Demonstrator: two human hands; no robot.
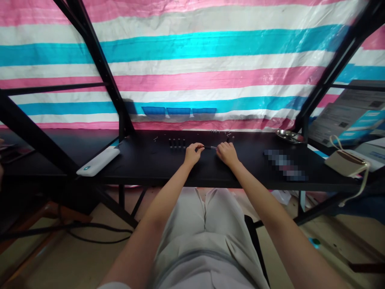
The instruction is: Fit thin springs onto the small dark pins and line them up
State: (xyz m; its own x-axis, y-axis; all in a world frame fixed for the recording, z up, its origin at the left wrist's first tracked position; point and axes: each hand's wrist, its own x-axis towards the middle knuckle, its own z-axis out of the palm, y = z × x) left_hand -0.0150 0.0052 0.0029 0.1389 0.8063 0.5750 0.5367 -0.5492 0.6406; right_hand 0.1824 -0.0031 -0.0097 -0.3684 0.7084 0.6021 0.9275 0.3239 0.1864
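Note:
Over the black table, my left hand (194, 154) pinches the dark end of a thin pen-like piece (209, 147). The fingers of my right hand (227, 153) close on its clear, shiny other end. Left of my hands stands a short row of small dark cylinders with pale ends (177, 143). Just beyond my right hand lie another small dark piece (232, 138) and thin whitish curly bits (227, 133), too small to name. More pale bits form a row (215, 131) at the table's back edge.
A shiny metal dish (290, 137) sits at the back right, with a blurred-out item (284, 164) before it. A cream pouch with a strap (345, 162) is far right; a long white device (98, 161) is left. Black frame posts (104, 72) rise beside the striped sheet (204, 44).

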